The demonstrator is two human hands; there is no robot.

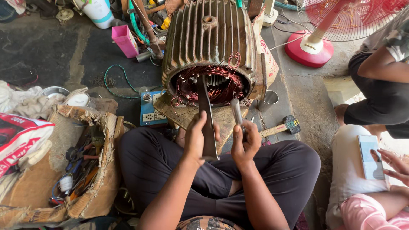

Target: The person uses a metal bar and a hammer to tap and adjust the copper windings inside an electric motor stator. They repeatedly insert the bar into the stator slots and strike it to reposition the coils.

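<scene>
The open mouth of a ribbed motor housing (208, 38) faces the seated person, its inner ring crowded with copper windings (221, 87) and loose wire ends; only the centre is clear. A flat metal bar (205, 117) and a short metal rod (236, 111) stand in front of it. A torn cardboard box (100, 179) blocks the left, a hammer (279, 127) and a steel cup (268, 100) lie right, with bare floor (51, 55) far left.

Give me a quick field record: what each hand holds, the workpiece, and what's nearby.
left hand: grips flat dark metal bar, tip inside the windings
right hand: holds short grey metal rod
workpiece: ribbed grey motor housing with copper windings
nearby: wooden-handled hammer, torn cardboard box of tools, red pedestal fan
</scene>
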